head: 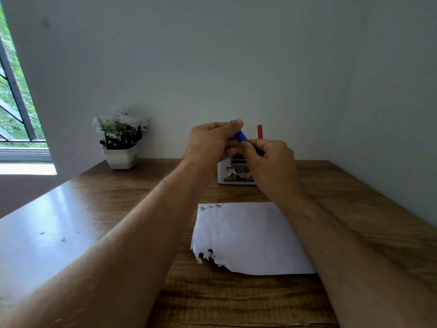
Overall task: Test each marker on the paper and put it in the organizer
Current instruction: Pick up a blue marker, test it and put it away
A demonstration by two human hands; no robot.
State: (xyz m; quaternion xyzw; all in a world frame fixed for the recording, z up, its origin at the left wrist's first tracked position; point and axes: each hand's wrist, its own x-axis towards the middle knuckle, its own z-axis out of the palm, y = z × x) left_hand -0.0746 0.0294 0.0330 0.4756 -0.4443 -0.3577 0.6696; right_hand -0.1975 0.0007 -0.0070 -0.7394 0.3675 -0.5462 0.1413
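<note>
Both my hands are raised above the far middle of the wooden table, holding a blue marker between them. My left hand grips its upper end and my right hand pinches its lower end. Behind and below my hands stands the white organizer, mostly hidden, with a red marker sticking up out of it. A white sheet of paper lies on the table nearer to me, with small green, red and blue scribbles at its top left corner.
A white pot of white flowers stands at the back left of the table by the wall. The paper's near left corner is torn and stained black. A barred window is at far left.
</note>
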